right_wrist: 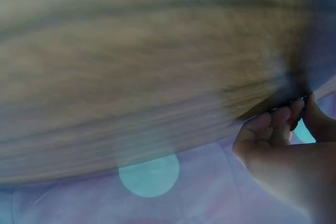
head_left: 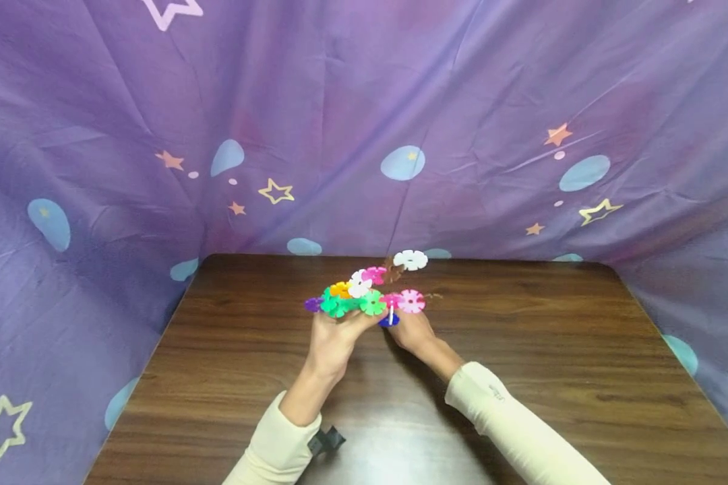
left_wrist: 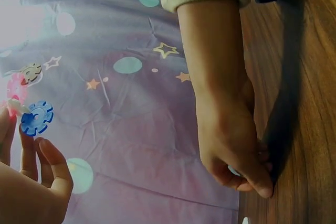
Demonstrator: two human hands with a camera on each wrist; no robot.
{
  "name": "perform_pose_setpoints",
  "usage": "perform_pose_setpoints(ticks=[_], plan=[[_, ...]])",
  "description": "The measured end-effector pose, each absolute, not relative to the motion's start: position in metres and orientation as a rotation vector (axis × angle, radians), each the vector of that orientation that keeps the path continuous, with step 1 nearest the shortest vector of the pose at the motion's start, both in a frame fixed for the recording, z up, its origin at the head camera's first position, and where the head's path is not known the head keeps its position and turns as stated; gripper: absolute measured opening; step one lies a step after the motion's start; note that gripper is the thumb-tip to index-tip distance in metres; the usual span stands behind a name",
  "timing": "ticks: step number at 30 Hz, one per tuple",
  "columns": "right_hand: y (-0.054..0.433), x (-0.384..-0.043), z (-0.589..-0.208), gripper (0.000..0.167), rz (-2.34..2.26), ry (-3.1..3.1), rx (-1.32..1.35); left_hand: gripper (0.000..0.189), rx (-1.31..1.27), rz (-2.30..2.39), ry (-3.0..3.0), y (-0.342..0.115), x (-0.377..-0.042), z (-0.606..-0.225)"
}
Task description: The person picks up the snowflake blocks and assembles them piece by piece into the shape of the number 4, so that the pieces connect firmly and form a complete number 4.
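A chain of linked flower-shaped plastic discs [head_left: 373, 302], in green, orange, white, pink, purple and other colours, is gripped in my left hand [head_left: 334, 343]. In the left wrist view, a blue disc [left_wrist: 38, 118] and a pink disc [left_wrist: 17, 86] show at that hand's fingertips. My right hand [head_left: 414, 331] is low over the table, partly behind the chain. In the right wrist view, its curled fingers [right_wrist: 262, 127] and thumb pinch a small dark piece [right_wrist: 297, 123], too shaded to tell its kind.
The brown wooden table [head_left: 552, 350] runs back to a purple curtain [head_left: 461, 101] printed with stars and ovals. A black strap [head_left: 327, 441] sits at the left cuff. A small white thing [left_wrist: 245, 220] shows at the bottom of the left wrist view.
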State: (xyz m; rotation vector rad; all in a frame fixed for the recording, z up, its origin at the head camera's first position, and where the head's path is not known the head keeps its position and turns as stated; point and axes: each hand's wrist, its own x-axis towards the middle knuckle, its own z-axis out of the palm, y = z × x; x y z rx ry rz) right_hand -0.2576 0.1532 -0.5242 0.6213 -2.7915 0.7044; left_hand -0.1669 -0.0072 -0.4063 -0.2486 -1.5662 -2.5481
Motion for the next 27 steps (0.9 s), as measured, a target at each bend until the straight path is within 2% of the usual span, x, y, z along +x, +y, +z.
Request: perform_pose_setpoints(ticks=[8,13,19,25,27], plan=[[0.160,-0.241,-0.521,0.040,0.832,-2.879,0.488,0.046,-0.229,-2.535,-1.605,-0.008,-0.164,-0.407],[0.167,-0.234,-0.518,0.033,0.939,-2.859,0.504,0.043,-0.243,-2.557,-1.591,-0.007,-0.164,-0.409],[0.176,-0.225,-0.504,0.013,1.077,-2.865,0.423,0.041,-0.255,-2.578,-1.583,-0.006,-0.162,-0.410],[0.184,-0.221,-0.482,0.026,1.187,-2.842,0.337,0.041,-0.257,-2.576,-1.575,-0.005,-0.163,-0.410],[0.187,-0.219,-0.474,0.022,1.217,-2.821,0.336,0.040,-0.262,-2.571,-1.577,-0.005,-0.163,-0.410]])
